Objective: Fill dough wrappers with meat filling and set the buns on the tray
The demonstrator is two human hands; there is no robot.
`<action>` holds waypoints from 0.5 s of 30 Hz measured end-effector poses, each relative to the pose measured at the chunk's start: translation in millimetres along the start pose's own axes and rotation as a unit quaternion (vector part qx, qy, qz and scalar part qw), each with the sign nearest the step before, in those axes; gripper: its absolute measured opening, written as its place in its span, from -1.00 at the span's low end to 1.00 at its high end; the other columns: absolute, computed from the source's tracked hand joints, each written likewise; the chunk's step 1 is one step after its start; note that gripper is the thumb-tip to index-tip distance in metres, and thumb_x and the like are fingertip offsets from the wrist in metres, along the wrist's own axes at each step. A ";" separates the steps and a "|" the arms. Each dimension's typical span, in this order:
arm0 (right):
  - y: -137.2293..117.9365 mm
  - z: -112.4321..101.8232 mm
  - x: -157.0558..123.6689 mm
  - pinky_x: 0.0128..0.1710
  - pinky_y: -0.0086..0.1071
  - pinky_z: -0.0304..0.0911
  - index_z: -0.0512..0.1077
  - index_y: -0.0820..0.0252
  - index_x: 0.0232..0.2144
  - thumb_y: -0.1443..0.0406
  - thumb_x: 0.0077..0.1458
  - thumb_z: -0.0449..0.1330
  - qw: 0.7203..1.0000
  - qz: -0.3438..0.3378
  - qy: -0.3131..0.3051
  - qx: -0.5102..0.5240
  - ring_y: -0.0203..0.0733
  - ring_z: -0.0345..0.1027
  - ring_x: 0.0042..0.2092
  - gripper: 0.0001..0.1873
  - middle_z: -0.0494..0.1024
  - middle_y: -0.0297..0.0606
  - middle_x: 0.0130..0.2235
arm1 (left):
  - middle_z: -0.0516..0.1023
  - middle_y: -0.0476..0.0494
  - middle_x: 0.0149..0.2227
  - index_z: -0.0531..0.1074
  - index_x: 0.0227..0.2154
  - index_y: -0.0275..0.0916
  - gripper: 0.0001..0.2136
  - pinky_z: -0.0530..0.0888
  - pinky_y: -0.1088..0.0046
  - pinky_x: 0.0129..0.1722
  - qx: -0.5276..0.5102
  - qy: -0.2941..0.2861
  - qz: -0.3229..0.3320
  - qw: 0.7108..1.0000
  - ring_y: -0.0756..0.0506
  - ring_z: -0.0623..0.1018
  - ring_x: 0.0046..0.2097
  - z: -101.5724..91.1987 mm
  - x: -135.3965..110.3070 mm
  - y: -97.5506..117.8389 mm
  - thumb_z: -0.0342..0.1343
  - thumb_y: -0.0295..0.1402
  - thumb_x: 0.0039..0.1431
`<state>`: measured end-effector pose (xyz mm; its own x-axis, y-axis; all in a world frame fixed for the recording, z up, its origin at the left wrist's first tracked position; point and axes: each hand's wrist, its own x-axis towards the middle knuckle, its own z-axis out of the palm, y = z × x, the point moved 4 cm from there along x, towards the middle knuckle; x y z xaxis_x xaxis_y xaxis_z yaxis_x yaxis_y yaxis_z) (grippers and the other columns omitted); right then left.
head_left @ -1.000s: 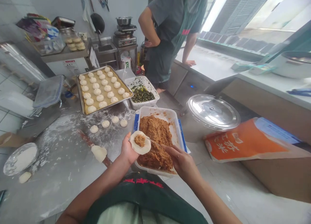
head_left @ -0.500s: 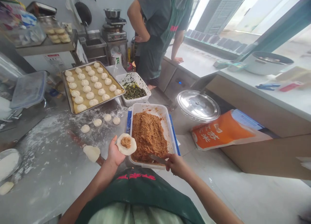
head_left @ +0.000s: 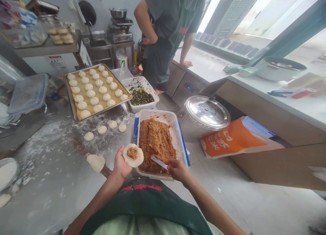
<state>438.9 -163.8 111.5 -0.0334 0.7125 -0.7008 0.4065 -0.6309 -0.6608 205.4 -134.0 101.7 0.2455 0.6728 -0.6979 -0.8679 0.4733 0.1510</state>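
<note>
A round dough wrapper [head_left: 139, 158] lies on the palm and fingers of my left hand [head_left: 121, 164], with a small mound of brown filling [head_left: 132, 153] in its middle. My right hand [head_left: 179, 171] grips the handle of a flat metal filling spatula [head_left: 158, 161]. The blade points left, just over the brown filling heaped [head_left: 156, 136] in a white plastic tub [head_left: 175, 116]. To the left of my left hand, another dough wrapper [head_left: 95, 163] lies across a wooden rolling pin [head_left: 106, 171] on the floury table.
Several pleated buns fill a lined tray [head_left: 73, 107] at the back left; a few more [head_left: 102, 129] sit on the table [head_left: 61, 167]. Behind the tub stands a bin of chopped greens [head_left: 141, 96]. A lidded pot [head_left: 207, 111] and an orange bag [head_left: 224, 141] are right. A person [head_left: 160, 38] stands beyond.
My right hand has shifted slightly left, and the spatula blade has lifted out of the filling into plain view. My left hand still holds the filled wrapper, nearly unmoved.
</note>
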 end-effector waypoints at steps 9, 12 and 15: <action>9.0 -19.2 -11.0 -0.75 -0.56 -0.19 0.30 0.21 -0.47 0.39 -0.22 0.02 0.997 0.070 -0.018 0.005 -0.45 -0.03 -0.75 -0.85 0.27 -0.48 -0.75 | 0.55 -0.28 -0.32 0.43 -0.31 -0.37 -0.69 0.33 0.14 -0.06 0.001 0.011 0.008 1.000 -0.21 0.51 -0.19 -0.1 -0.5 0.6 -0.03 -0.22 0.05; 5.7 -16.6 -3.3 -0.74 -0.56 -0.14 0.32 0.24 -0.44 0.40 -0.19 0.01 0.998 0.056 -0.009 0.007 -0.45 -0.01 -0.74 -0.83 0.28 -0.46 -0.74 | 0.55 -0.27 -0.33 0.43 -0.32 -0.37 -0.70 0.34 0.14 -0.07 -0.002 0.019 0.012 1.000 -0.21 0.51 -0.20 0.1 -1.3 0.1 -0.03 -0.23 0.05; -1.0 -11.3 7.9 -0.72 -0.56 -0.08 0.34 0.25 -0.43 0.44 -0.18 0.00 1.000 0.023 0.015 0.003 -0.45 0.05 -0.72 -0.81 0.33 -0.43 -0.71 | 0.56 -0.26 -0.34 0.43 -0.33 -0.36 -0.72 0.34 0.14 -0.07 -0.003 0.026 0.016 1.000 -0.21 0.52 -0.20 0.4 -1.9 -0.5 -0.02 -0.24 0.04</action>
<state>448.5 -154.1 109.6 0.0121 0.6911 -0.7226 0.4022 -0.6650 -0.6293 205.5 -135.3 103.3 0.1957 0.6573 -0.7278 -0.8774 0.4488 0.1694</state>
